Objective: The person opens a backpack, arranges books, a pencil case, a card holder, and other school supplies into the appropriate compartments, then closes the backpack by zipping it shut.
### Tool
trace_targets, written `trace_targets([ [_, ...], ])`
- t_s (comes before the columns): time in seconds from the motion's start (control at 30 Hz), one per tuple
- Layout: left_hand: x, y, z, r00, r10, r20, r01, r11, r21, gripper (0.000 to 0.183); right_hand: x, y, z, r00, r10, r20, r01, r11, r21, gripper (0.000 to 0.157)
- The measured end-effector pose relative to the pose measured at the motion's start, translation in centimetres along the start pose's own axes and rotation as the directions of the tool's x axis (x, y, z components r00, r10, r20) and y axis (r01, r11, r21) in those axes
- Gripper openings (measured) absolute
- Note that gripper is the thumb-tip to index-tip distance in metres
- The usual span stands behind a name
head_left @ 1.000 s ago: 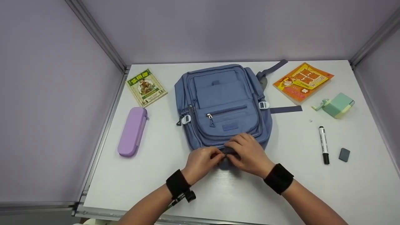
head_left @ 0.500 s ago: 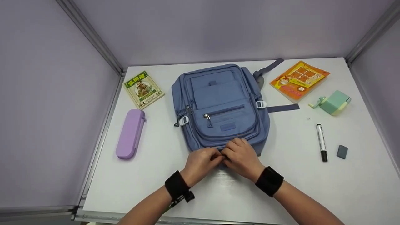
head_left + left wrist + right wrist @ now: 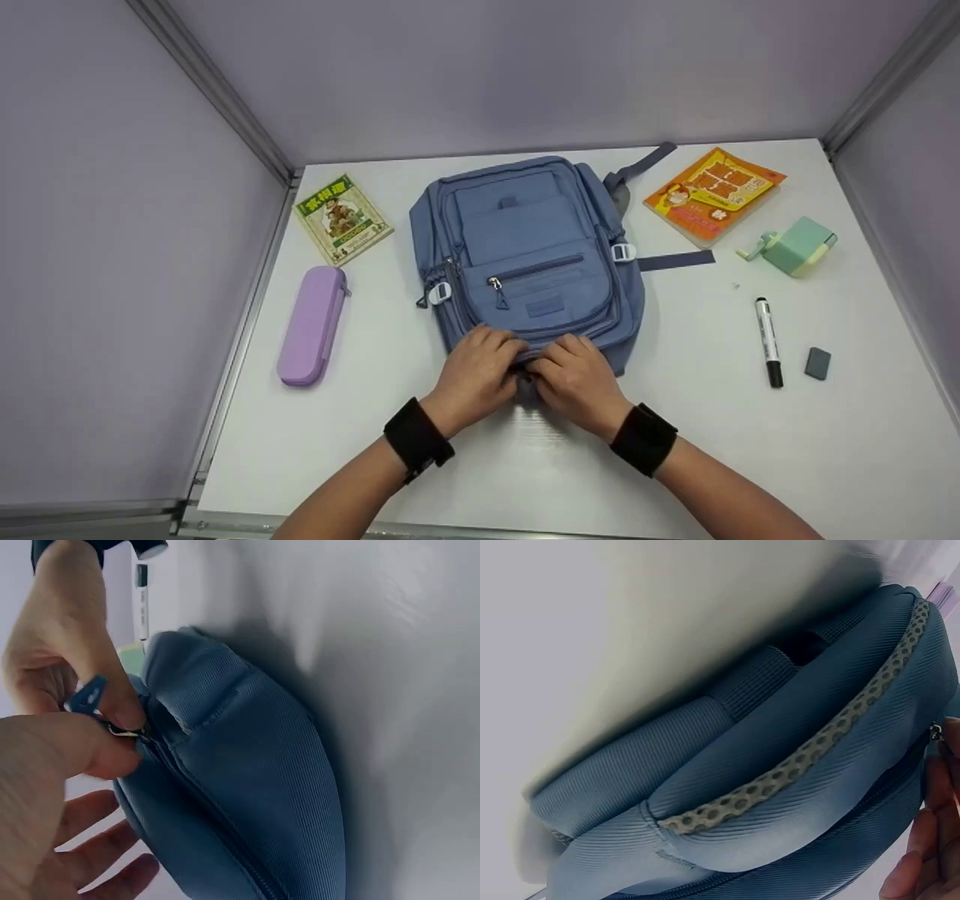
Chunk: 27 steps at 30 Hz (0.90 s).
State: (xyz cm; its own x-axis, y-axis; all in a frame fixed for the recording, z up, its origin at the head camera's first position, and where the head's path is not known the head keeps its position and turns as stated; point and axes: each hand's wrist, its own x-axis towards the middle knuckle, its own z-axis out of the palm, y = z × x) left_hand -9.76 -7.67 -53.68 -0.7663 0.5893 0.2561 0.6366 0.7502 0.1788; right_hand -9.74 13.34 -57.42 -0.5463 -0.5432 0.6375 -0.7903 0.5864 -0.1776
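A blue backpack (image 3: 525,225) lies on the table, its bottom toward me. At its near edge, both hands meet at a zipper (image 3: 217,832). My right hand (image 3: 581,382) pinches the zipper pull (image 3: 88,696); its thumb sits right at the metal slider (image 3: 124,732). My left hand (image 3: 476,379) grips the backpack's edge beside the slider, its thumb on one side and its fingers spread over the other. The right wrist view shows the mesh-trimmed bottom (image 3: 780,772) of the bag, with fingers (image 3: 922,840) beside the slider at the right edge.
On the left are a green-yellow book (image 3: 343,219) and a purple pencil case (image 3: 313,326). On the right lie orange booklets (image 3: 709,199), a green hand-crank sharpener (image 3: 799,246), a marker (image 3: 768,341) and a dark eraser (image 3: 817,363). Panel walls (image 3: 487,75) surround the table.
My left hand has shifted from pinching beside the slider to reaching its fingers up over the backpack's edge. My right hand has moved slightly left along the near edge, with the zipper pull.
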Motion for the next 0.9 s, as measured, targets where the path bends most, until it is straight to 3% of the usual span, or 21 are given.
trace_targets([
  [0.13,0.5,-0.2,0.8,0.999,-0.005,0.047,0.002,0.997,0.074,0.033,0.0,-0.1,0.1,1.000,0.012,0.008,-0.012,1.000,-0.008,0.009],
  [0.23,0.8,-0.1,1.3,0.999,-0.017,0.045,0.013,0.995,0.097,0.031,0.0,-0.2,0.2,1.000,0.018,0.003,-0.018,1.000,-0.006,0.010],
  [0.33,1.0,-0.1,1.5,0.999,-0.031,0.034,0.028,0.996,0.089,0.027,-0.1,-0.1,0.2,1.000,0.025,-0.014,-0.025,1.000,-0.003,0.011],
  [0.57,1.1,-0.2,1.2,0.998,-0.064,0.004,0.064,0.996,0.058,0.019,-0.4,0.2,-0.3,0.997,0.068,0.032,-0.068,0.998,0.002,0.012],
  [0.9,1.2,-0.2,1.1,0.994,-0.102,0.025,0.101,0.994,0.037,0.017,-1.7,1.3,-1.5,0.994,0.104,0.018,-0.104,0.995,0.005,0.013],
])
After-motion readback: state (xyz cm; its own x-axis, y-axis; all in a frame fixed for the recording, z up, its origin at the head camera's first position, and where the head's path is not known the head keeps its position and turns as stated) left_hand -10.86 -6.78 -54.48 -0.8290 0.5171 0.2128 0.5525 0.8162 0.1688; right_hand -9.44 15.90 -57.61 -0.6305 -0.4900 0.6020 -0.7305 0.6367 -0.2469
